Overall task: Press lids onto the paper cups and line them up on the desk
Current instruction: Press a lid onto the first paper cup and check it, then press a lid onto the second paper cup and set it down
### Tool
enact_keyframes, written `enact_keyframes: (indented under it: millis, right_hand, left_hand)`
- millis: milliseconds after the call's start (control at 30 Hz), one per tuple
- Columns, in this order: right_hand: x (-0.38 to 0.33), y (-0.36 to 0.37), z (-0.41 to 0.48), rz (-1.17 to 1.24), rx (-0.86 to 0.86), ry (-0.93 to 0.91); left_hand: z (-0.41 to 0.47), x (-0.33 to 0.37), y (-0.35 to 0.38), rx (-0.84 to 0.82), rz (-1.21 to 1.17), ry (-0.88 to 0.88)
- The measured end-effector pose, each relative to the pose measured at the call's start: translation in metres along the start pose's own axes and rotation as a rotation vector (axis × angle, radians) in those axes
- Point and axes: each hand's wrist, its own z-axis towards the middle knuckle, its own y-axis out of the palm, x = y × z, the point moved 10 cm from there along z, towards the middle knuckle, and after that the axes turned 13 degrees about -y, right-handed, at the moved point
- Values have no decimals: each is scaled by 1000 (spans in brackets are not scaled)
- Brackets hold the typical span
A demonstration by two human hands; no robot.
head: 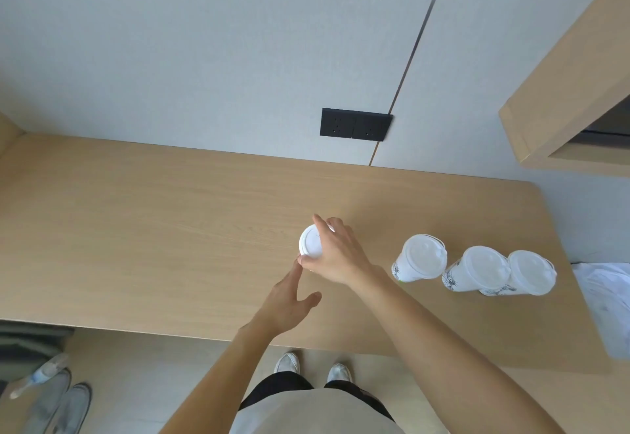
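Note:
A white paper cup with a white lid (309, 242) stands near the middle of the wooden desk (153, 229). My right hand (335, 253) grips it from the right, fingers and thumb wrapped around the lid's rim. My left hand (289, 300) is just below it, fingers apart, one fingertip touching the cup's near side. To the right stand three lidded cups with a dark leaf print: one (421, 258) alone, two more (477, 273) (530, 273) touching each other.
A white plastic bag (605, 290) lies at the desk's right end. A black wall socket (354, 124) sits above the desk's back edge. A wooden shelf (559, 99) juts out at upper right. A water bottle (41, 374) and shoes lie on the floor.

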Motion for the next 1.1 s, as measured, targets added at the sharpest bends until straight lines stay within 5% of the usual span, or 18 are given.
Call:
enact_keyframes:
  millis: [733, 1100]
  right_hand:
    - [14, 33, 6, -14, -18, 44]
    - [23, 9, -9, 59, 110, -6]
  left_hand:
    - [15, -24, -1, -1, 146, -25]
    - [13, 3, -64, 271, 438, -43]
